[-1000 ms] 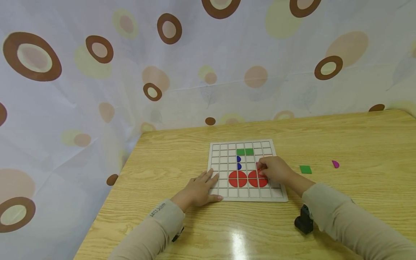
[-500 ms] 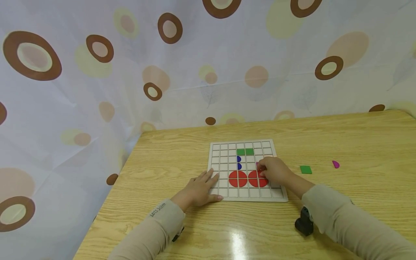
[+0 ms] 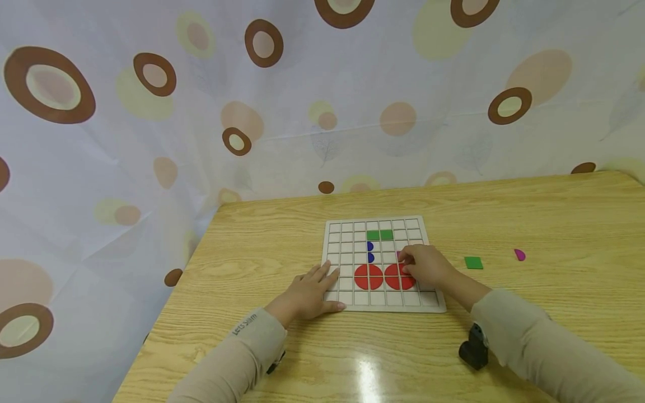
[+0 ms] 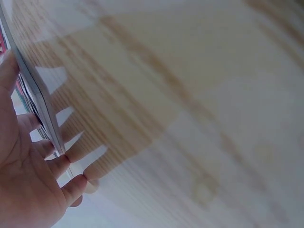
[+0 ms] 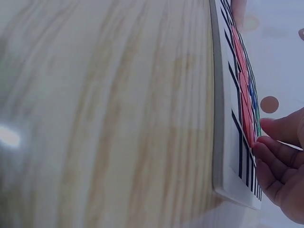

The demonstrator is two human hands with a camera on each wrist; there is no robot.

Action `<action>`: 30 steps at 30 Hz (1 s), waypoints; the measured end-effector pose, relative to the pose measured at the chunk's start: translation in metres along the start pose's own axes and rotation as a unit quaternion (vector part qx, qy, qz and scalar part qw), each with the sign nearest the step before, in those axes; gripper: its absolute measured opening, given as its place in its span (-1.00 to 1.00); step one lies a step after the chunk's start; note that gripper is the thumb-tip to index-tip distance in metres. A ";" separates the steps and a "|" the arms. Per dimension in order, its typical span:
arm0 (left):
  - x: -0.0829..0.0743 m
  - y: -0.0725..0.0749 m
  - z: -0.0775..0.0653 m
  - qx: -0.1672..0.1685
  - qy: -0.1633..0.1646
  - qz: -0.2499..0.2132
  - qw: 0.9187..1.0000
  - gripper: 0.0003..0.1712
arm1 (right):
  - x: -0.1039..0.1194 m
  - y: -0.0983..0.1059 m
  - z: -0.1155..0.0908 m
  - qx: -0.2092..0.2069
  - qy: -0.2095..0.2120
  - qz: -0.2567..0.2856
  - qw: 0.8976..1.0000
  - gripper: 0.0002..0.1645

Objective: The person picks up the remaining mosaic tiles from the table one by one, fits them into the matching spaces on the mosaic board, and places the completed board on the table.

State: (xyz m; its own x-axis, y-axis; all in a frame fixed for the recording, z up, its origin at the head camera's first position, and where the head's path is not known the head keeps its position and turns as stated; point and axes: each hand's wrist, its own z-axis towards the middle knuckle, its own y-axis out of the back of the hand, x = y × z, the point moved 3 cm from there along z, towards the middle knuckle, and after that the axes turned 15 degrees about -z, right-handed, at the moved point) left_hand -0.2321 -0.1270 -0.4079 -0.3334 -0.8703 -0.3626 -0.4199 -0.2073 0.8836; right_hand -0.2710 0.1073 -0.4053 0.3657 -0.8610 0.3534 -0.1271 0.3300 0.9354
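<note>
A white gridded board (image 3: pixel 360 301) lies on the table. My left hand (image 3: pixel 305 293) rests at its front left corner with fingers spread, and in the left wrist view the fingertips lie along the board's edge. My right hand (image 3: pixel 428 265) is over the board's right side, thumb and index finger curled around a small magenta piece (image 3: pixel 400 255) that they partly cover. Just below that hand are red quarter pieces (image 3: pixel 393 279) forming a circle, with another red circle (image 3: pixel 369 277) to its left. Two blue half-discs (image 3: pixel 370 257) and green squares (image 3: pixel 386 235) sit higher up.
Right of the board, a loose green piece (image 3: pixel 473 262) and a magenta teardrop-like piece (image 3: pixel 519 254) lie on the wooden table (image 3: pixel 262 246). A patterned curtain (image 3: pixel 302 112) hangs behind and to the left. A black wrist device (image 3: pixel 474 348) sits below the right sleeve.
Both hands stay almost where they were. The right wrist and sleeve shift very slightly, while the pieces on the board look the same.
</note>
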 end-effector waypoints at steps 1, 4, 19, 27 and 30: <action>0.000 0.000 0.000 0.000 0.000 0.000 1.000 -0.13 | -0.001 0.000 -0.001 0.000 -0.002 0.004 1.000 -0.86; 0.000 0.000 0.001 0.001 0.000 -0.002 1.000 -0.13 | -0.005 0.001 -0.004 0.000 -0.011 0.015 1.000 -0.85; 0.000 0.000 0.002 0.002 -0.003 -0.001 1.000 -0.12 | -0.021 0.023 -0.027 -0.026 -0.024 0.044 0.998 -0.82; 0.001 -0.001 0.003 -0.005 -0.001 0.006 1.000 -0.11 | -0.036 0.030 -0.036 -0.037 -0.033 0.041 0.998 -0.82; 0.002 -0.001 0.004 -0.005 -0.001 0.010 1.000 -0.11 | -0.042 0.032 -0.039 -0.041 -0.041 0.048 0.997 -0.81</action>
State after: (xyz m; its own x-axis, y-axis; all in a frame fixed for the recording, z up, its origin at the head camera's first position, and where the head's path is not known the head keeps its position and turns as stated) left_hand -0.2358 -0.1271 -0.4105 -0.3430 -0.8733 -0.3460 -0.4046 -0.1951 0.8934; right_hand -0.2541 0.1692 -0.3904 0.2788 -0.8517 0.4437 -0.0809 0.4396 0.8945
